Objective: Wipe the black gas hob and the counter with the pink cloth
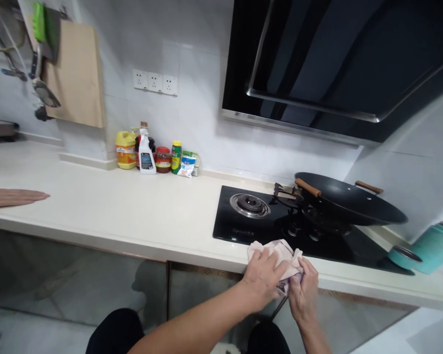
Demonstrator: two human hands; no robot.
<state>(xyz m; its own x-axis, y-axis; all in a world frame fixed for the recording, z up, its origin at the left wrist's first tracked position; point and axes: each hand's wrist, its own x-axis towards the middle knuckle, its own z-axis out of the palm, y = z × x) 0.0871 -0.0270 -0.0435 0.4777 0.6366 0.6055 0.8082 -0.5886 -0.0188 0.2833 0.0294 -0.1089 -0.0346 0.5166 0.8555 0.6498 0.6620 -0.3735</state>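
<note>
- The cloth (285, 254) is bunched at the surface's (133, 206) front edge, beside the stove (225, 228).
- Its side is gripped by the right hand (304, 290); it is covered by the left hand (263, 279), whose closure cannot be told.
- Probably light, soft; best held by thick folds.

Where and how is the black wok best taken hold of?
Probably by its left wooden handle and right wooden handle together, reaching from the front and above: they sit on opposite sides of the wide wok, so one alone might let it tip. The left hand and right hand are on the cloth.
</note>
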